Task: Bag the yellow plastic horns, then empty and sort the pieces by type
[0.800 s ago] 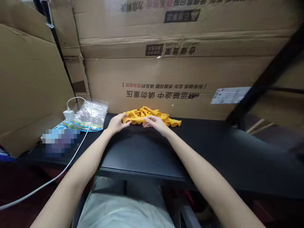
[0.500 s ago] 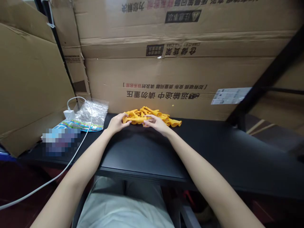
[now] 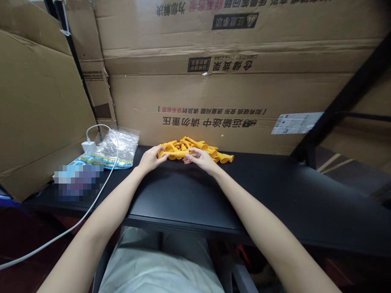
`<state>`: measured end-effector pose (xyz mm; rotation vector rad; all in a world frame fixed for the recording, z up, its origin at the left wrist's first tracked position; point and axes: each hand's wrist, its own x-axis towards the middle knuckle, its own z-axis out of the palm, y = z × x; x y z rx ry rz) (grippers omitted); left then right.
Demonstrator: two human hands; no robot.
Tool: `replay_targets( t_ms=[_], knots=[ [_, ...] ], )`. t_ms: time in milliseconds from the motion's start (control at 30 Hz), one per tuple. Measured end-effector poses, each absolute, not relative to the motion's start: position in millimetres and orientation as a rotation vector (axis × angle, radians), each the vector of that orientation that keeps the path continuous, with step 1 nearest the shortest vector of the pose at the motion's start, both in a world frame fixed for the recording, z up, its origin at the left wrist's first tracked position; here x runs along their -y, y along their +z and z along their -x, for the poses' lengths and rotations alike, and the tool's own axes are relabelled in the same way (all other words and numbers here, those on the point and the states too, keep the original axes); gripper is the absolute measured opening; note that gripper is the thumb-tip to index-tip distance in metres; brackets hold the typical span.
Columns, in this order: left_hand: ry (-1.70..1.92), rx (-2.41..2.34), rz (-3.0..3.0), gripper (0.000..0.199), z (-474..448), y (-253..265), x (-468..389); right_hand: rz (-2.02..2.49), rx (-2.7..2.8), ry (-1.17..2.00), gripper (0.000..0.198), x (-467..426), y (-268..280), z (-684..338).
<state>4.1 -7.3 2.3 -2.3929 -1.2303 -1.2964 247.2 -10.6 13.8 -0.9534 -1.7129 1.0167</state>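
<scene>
Between my two hands lies a yellow plastic piece [image 3: 178,154], a slim stem with a wider, cup-like end at the left. My left hand [image 3: 152,158] is closed on that wide end, thumb in front. The fingers of my right hand [image 3: 200,158] pinch the stem's other end, which they partly hide. Right behind is a pile of similar yellow pieces [image 3: 224,157], several of them with flared, hollow ends. Both hands are low over the black tabletop [image 3: 183,191], at the near side of the pile.
A large cardboard sheet [image 3: 198,93] with printed writing stands behind the pile. To the left are a clear plastic bag [image 3: 117,142], a colourful packet [image 3: 114,162], a white charger [image 3: 89,147] and its white cable [image 3: 100,191]. A black metal post [image 3: 339,97] slants at the right.
My right fingers have closed in a little around the right end of the yellow piece. My left hand and the pile look the same.
</scene>
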Motion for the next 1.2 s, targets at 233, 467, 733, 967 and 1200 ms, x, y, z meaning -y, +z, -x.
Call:
replay_targets(
  t_ms=[233, 467, 733, 967, 1200],
  knots=[
    [-1.338, 1.165, 2.371, 0.022, -5.8, 1.6, 7.5, 0.939, 1.696, 1.044, 0.051, 16.0, 18.3, -242.5],
    [-1.324, 1.176, 2.373, 0.022, -4.6, 1.7, 6.4, 0.969, 1.668, 1.088, 0.051, 13.7, 16.5, -239.3],
    [-1.312, 1.206, 2.386, 0.022, -4.2, 2.3, 5.5, 0.999, 1.707, 1.117, 0.045, 11.9, 15.9, -244.0],
    [-1.306, 1.222, 2.396, 0.022, -3.5, 3.5, 6.3, 0.914, 1.734, 1.11, 0.047, 13.6, 16.9, -245.5],
    [-1.32, 1.206, 2.403, 0.023, -4.7, 4.5, 8.8, 0.937, 1.714, 1.064, 0.049, 19.7, 22.4, -241.4]
  ],
)
